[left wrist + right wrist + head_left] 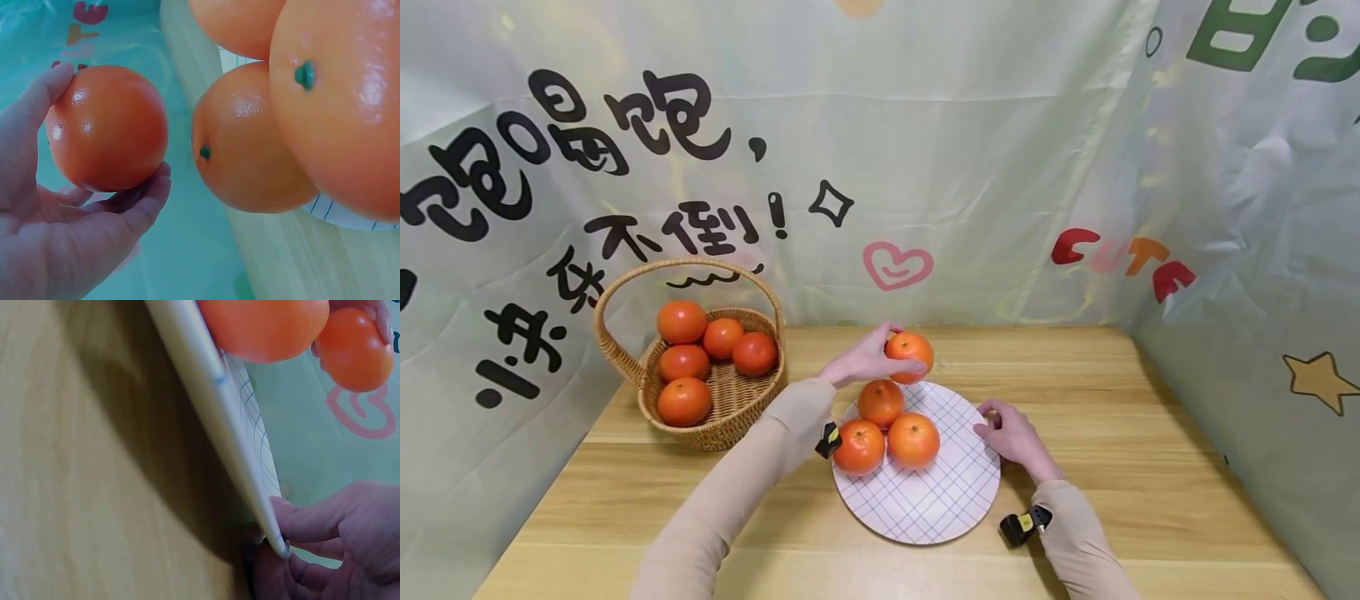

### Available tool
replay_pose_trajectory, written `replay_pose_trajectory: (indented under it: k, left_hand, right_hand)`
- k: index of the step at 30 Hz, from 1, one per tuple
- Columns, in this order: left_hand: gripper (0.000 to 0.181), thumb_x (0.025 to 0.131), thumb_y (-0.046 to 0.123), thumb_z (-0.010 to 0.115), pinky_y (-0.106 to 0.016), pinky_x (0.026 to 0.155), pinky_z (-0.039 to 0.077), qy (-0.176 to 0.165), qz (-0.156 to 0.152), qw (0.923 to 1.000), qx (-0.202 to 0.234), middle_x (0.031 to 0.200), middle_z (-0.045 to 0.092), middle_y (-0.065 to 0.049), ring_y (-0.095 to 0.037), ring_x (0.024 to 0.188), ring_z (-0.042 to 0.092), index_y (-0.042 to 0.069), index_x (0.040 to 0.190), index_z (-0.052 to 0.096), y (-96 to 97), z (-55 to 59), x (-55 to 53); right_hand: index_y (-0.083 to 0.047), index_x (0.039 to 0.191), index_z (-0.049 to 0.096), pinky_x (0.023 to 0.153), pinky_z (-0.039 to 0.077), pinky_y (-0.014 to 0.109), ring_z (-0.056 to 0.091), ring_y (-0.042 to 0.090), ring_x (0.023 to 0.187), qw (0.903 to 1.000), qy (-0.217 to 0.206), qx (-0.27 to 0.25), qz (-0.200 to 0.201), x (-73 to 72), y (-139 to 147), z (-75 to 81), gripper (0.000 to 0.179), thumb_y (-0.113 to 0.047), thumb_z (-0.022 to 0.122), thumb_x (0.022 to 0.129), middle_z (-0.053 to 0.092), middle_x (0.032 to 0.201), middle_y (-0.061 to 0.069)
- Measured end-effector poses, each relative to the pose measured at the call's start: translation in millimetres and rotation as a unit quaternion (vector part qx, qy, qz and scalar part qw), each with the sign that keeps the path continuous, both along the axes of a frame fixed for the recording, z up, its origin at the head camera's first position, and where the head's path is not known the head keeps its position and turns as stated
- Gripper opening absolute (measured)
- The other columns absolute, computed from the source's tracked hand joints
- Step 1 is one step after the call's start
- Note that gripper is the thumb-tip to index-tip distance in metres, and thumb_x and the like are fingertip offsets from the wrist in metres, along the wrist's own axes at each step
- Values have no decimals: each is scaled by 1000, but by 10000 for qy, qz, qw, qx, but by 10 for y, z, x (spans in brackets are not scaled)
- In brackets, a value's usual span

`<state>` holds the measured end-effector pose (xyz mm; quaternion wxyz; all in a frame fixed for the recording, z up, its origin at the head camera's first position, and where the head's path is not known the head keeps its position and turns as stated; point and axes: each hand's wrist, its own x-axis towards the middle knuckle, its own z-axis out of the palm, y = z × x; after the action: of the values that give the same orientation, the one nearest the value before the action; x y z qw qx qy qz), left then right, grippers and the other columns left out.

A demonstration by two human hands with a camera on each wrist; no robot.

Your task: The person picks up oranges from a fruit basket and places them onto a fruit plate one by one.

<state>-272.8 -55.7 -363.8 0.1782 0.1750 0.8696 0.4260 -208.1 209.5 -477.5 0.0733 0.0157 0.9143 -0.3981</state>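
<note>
My left hand (874,357) grips an orange (912,355) above the far edge of a round white plate (936,508) with a blue grid pattern. In the left wrist view the thumb and fingers curl round this orange (109,128). Three more oranges sit together on the plate's left side: one orange (881,403) behind, another orange (859,447) at front left and a third orange (913,440) beside it. My right hand (1011,432) pinches the plate's right rim; in the right wrist view its thumb lies on top of the rim (273,528) and fingers sit underneath.
A wicker basket (730,429) with a tall handle stands on the left of the wooden table (1075,375), holding several orange-red fruits (683,402). Printed cloth (985,208) walls off the back and sides of the table.
</note>
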Motion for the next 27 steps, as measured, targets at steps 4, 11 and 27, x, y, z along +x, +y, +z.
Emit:
replay_pose_trajectory:
  k: [4,11,27]
  left_hand:
    - [78,87,42,74,-47,111,43,31,-214,9997,-99,137,57,-11,-27,122,55,15,149,35,70,-17,-20]
    - [67,89,41,72,-44,107,45,137,-452,9985,-278,132,59,-7,-24,116,56,17,144,42,198,-87,-21]
    - [66,92,43,69,-47,114,40,-13,-505,9958,-760,139,57,-10,-27,123,53,17,146,41,361,-177,14]
  right_hand:
    - [2,124,58,60,40,30,51,20,72,10000,-28,15,-23,-1,-5,0,32,-13,62,96,53,84,10]
    - [2,123,58,61,40,30,50,20,72,10000,-1,31,-21,-2,3,-10,31,-12,62,96,53,84,9]
    - [2,122,59,60,41,30,50,20,70,10000,44,1,-57,-7,8,-30,31,-12,63,95,52,82,8]
